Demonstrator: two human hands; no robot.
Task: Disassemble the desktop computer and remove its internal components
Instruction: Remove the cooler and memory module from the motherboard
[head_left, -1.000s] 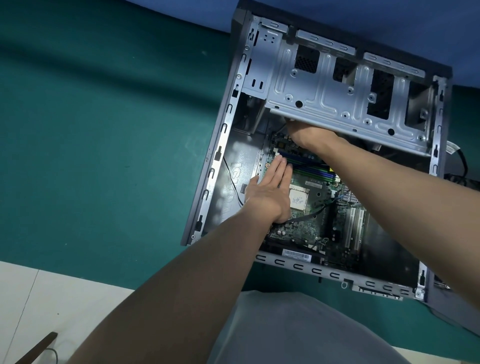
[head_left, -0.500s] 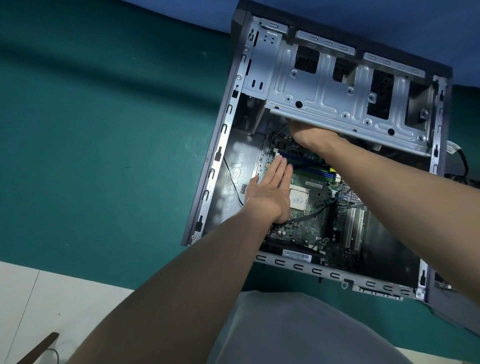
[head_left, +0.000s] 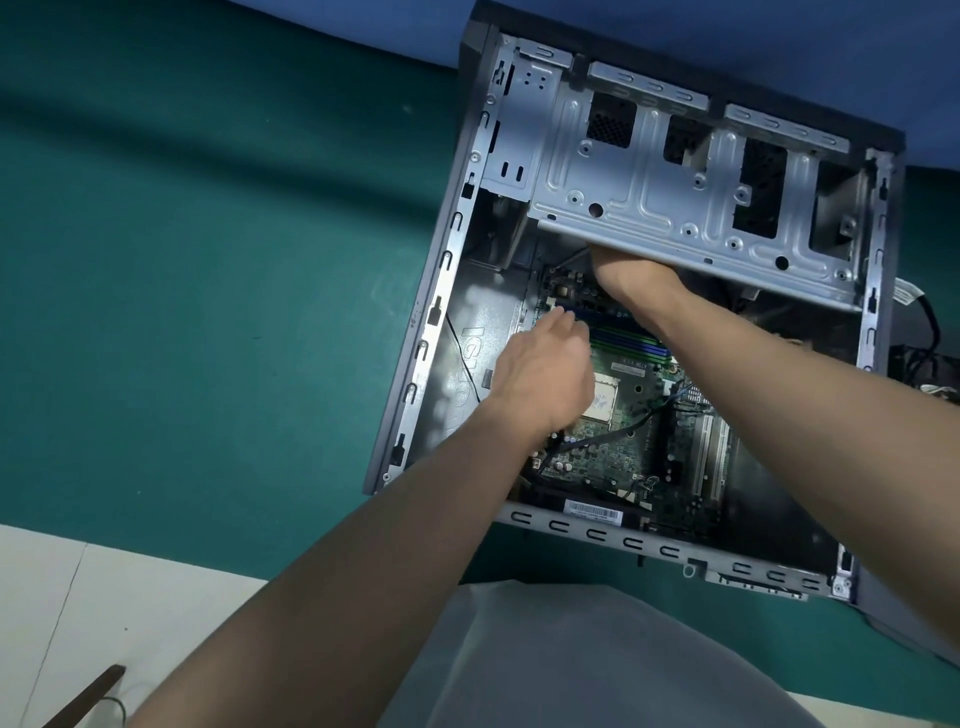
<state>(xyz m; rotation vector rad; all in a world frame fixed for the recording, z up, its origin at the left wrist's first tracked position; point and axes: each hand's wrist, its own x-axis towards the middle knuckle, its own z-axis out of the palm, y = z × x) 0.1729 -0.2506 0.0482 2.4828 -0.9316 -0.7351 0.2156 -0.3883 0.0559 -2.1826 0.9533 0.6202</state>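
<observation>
Inside the computer case (head_left: 439, 291), the left hand (head_left: 545, 374) curls its grip onto the memory module (head_left: 628, 338) end. The right hand (head_left: 631, 283) reaches under the drive cage (head_left: 649, 208), grip unseen. Both latches should open before lifting.

The computer case (head_left: 675, 218) is bare silver-grey metal inside, with a dark grey outer shell, against a plain teal cloth (head_left: 208, 260) and a blue cloth (head_left: 779, 31). Its motherboard (head_left: 597, 457) is green, with memory slots (head_left: 634, 343) striped blue and green, white expansion slots (head_left: 706, 462), black cables (head_left: 613, 434) and a white barcode label (head_left: 592, 512).
</observation>
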